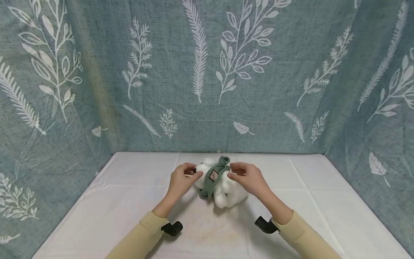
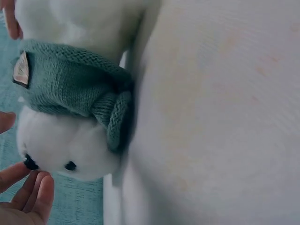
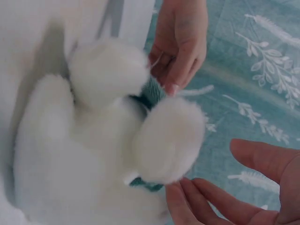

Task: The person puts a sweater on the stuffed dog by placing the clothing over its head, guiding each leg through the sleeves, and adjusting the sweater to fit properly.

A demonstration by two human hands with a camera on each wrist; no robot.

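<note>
A white plush animal (image 1: pixel 237 194) lies on its side between both hands, wearing a green knitted garment (image 1: pixel 210 185) with a small label. Its black nose (image 2: pixel 30 162) and eye (image 2: pixel 70 166) show in the left wrist view. My left hand (image 1: pixel 182 179) is at the head, fingertips against the nose and thumb spread away from them. On the other side, my right hand (image 1: pixel 249 177) reaches the garment's edge by the body. The right wrist view shows that hand's fingers (image 3: pixel 206 199) extended beside a plush paw (image 3: pixel 171 140), the thumb held apart.
White cloth covers the table (image 1: pixel 129 201). A blue-green curtain (image 1: pixel 181 126) with white leaf prints stands behind it and at both sides. Black straps with mounts (image 1: pixel 173 228) sit at both wrists, below the sleeves' cuffs.
</note>
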